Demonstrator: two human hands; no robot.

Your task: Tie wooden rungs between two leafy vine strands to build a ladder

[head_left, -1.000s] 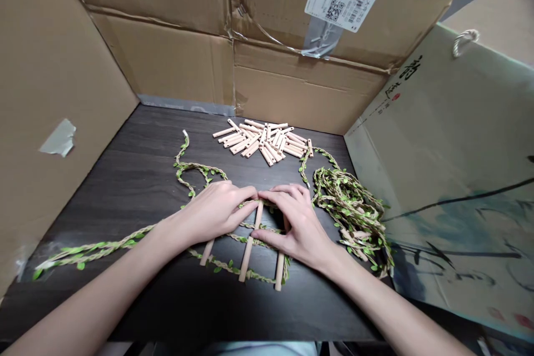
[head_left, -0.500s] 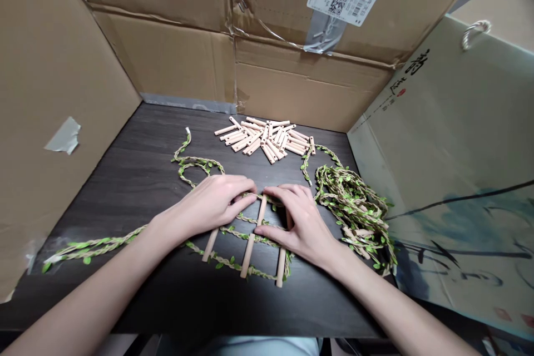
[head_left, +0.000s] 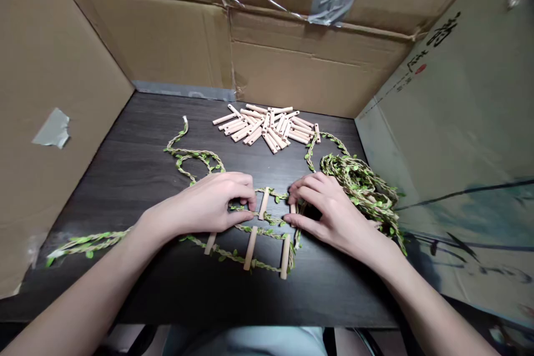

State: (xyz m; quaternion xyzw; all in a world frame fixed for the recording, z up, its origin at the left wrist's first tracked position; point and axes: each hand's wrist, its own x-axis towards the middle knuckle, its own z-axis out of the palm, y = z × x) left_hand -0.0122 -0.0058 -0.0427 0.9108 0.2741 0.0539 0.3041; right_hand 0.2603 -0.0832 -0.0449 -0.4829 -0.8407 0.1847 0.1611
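Two short ladders of wooden rungs and green-leafed braided cord lie one above the other on the dark table. In the upper one, a middle rung (head_left: 264,203) stands between my hands. My right hand (head_left: 323,208) has its thumb and fingers at the two ends of the right wooden rung (head_left: 292,209). My left hand (head_left: 221,200) is curled over the upper ladder's left part, fingers and thumb close together; what lies under them is hidden. Nearer me, the lower ladder shows a left rung (head_left: 210,243), a middle rung (head_left: 250,248) and a right rung (head_left: 285,256).
Loose wooden rods (head_left: 267,128) with drilled ends are heaped at the back. A coil of leafy cord (head_left: 361,181) lies right. Cord ends (head_left: 87,242) are taped at the left. Cardboard walls (head_left: 167,39) and a printed pale panel (head_left: 450,122) enclose the table (head_left: 137,156).
My right hand has moved right, from the middle rungs to the upper right rung. The upper middle rung is now uncovered, apart from the lower one. The view has tilted down slightly.
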